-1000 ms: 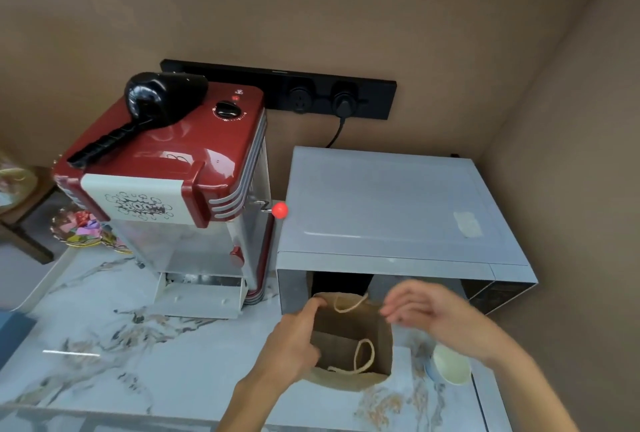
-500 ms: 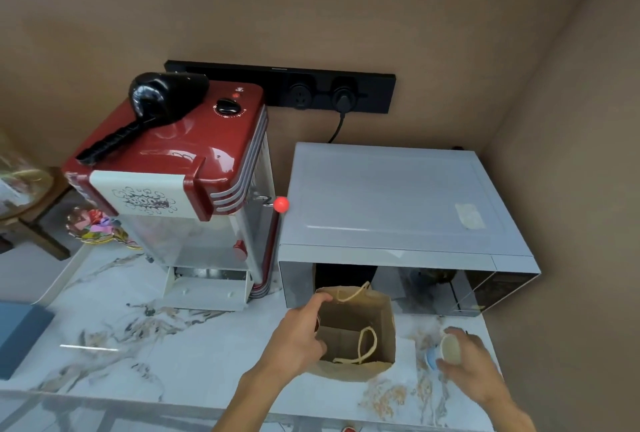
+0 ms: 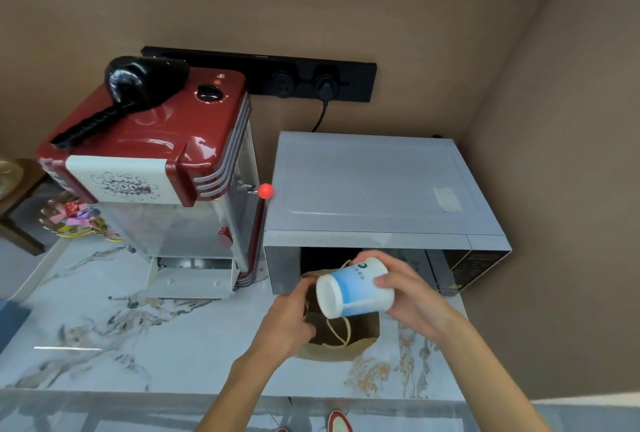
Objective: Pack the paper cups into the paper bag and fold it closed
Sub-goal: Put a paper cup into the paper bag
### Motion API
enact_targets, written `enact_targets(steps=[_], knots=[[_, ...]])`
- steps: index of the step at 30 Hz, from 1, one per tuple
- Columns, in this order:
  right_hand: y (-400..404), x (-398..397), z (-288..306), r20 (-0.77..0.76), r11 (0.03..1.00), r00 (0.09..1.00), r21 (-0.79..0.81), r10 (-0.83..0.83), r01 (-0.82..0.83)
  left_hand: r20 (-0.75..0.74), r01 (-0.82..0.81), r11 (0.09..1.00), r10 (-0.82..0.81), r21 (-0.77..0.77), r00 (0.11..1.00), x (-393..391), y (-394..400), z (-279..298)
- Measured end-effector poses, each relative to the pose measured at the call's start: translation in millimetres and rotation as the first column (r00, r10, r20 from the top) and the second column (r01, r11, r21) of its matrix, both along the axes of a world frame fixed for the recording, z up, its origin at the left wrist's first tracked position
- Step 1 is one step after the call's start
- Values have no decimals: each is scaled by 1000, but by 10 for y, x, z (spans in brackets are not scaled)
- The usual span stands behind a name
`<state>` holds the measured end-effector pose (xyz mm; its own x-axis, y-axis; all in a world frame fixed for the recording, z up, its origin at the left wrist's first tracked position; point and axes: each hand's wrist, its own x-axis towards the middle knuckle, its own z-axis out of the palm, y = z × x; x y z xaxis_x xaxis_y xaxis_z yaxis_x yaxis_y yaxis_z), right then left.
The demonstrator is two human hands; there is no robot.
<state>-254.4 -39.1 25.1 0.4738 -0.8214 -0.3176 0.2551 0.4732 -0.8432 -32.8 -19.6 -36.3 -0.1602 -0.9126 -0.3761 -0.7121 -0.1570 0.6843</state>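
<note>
A brown paper bag (image 3: 341, 345) with string handles stands open on the marble counter, just in front of the microwave. My left hand (image 3: 289, 319) grips the bag's left rim. My right hand (image 3: 412, 296) holds a white and blue paper cup (image 3: 353, 287) on its side right above the bag's mouth, its base pointing left toward my left hand. The cup hides most of the bag's inside.
A silver microwave (image 3: 374, 189) stands behind the bag, against the wall on the right. A red popcorn machine (image 3: 156, 161) with a black hair dryer (image 3: 138, 88) on top stands to the left. The counter's front edge (image 3: 138, 393) is near me.
My right hand picked the cup up from the counter at the bag's right and carried it left and up, over the bag's opening. My left hand stayed on the bag's rim.
</note>
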Motion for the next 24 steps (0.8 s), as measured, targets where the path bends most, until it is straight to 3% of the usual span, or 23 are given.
enact_targets(steps=[2,5,11,14,17,19,22,24], knots=[[-91,115,-29,5,991,999,125,53,-53,-32,-26,1000,25,-15,999,9,8,-8],[-159,233,-112,-105,942,983,317,152,-112,-90,-40,999,37,-29,995,11,24,-16],[-288,340,-201,-464,940,843,316,273,-131,-102,-9,998,2,-68,995,16,43,-71],[-299,517,-201,-687,958,669,173,284,-229,-66,32,997,-36,-66,997,-5,54,-51],[-355,643,-195,-829,888,483,35,283,-458,-75,25,999,-27,-25,997,-2,48,-40],[-386,700,-225,-904,850,360,9,232,-526,-73,26,1000,-27,-16,997,-4,44,-26],[-342,823,-332,-958,867,54,231,283,-442,-58,29,1000,-28,3,998,-29,35,6],[-272,881,-397,-944,825,-54,312,327,-472,-56,28,1000,-27,11,998,-40,39,23]])
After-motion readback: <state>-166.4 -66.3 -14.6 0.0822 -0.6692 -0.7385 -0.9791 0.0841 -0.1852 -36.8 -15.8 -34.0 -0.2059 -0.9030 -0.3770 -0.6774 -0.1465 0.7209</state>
